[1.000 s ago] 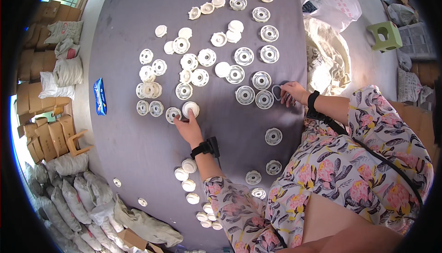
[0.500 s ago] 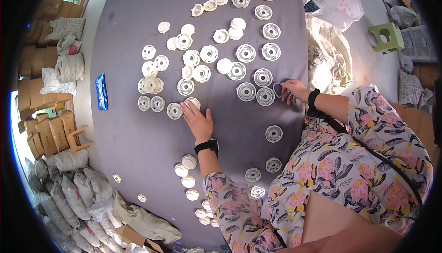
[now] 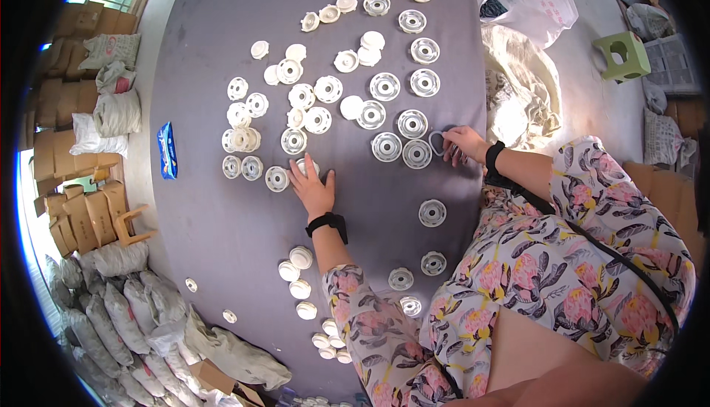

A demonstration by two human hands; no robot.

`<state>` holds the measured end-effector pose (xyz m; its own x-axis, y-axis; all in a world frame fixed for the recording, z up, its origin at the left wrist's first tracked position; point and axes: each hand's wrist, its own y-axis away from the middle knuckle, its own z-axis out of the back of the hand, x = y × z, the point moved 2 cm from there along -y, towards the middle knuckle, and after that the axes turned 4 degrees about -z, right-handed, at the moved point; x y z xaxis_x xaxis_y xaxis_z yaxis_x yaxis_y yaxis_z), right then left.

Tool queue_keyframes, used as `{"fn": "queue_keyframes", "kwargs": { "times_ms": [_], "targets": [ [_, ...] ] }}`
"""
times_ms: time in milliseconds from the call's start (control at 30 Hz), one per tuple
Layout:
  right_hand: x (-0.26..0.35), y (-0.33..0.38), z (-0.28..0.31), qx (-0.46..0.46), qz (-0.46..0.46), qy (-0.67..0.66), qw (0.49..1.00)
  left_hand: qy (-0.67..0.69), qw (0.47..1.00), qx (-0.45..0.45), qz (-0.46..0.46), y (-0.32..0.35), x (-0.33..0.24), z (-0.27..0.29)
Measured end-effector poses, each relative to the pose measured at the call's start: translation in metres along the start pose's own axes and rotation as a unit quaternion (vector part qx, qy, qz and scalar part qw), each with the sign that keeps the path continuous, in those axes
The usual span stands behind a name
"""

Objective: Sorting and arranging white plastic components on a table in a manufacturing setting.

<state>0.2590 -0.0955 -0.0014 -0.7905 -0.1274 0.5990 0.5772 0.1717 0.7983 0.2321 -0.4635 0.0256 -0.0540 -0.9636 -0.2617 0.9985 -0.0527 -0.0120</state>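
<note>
Packet [image 3: 168, 151] left of discs [image 3: 351, 107]

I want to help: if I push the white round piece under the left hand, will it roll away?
The white round piece would probably slide, not roll, as it lies flat on the grey table. It seems stiff, since its visible edge looks unbent under the left hand.

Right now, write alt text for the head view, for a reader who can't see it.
A person's left hand lies over a white round part on a grey table, and the right hand holds a grey loop near the right edge. Round white and silvery parts lie across the table; boxes and sacks line the left.
</note>
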Motion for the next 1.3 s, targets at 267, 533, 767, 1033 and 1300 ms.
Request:
{"fn": "queue_keyframes", "kwargs": {
  "times_ms": [267, 533, 767, 1033, 1300],
  "targets": [
    [0.003, -0.006, 0.003, -0.01, 0.008, -0.001, 1.0, -0.005, 0.997, 0.068, -0.031, 0.113, -0.003, 0.006],
    [0.001, -0.02, 0.004, -0.01, 0.017, 0.023, 1.0, -0.091, 0.99, 0.011, 0.109, 0.247, 0.046, 0.013],
    [-0.002, -0.018, 0.01, -0.016, 0.033, 0.014, 0.999, -0.177, 0.971, 0.012, 0.162, 0.229, 0.056, 0.031],
    [0.0, -0.006, 0.005, -0.016, 0.002, -0.003, 1.0, 0.012, 0.999, -0.051, 0.002, 0.014, 0.02, 0.017],
    [0.005, 0.003, -0.004, -0.015, -0.028, -0.014, 0.999, 0.098, 0.994, -0.042, 0.001, -0.108, -0.017, 0.019]
  ]
}}
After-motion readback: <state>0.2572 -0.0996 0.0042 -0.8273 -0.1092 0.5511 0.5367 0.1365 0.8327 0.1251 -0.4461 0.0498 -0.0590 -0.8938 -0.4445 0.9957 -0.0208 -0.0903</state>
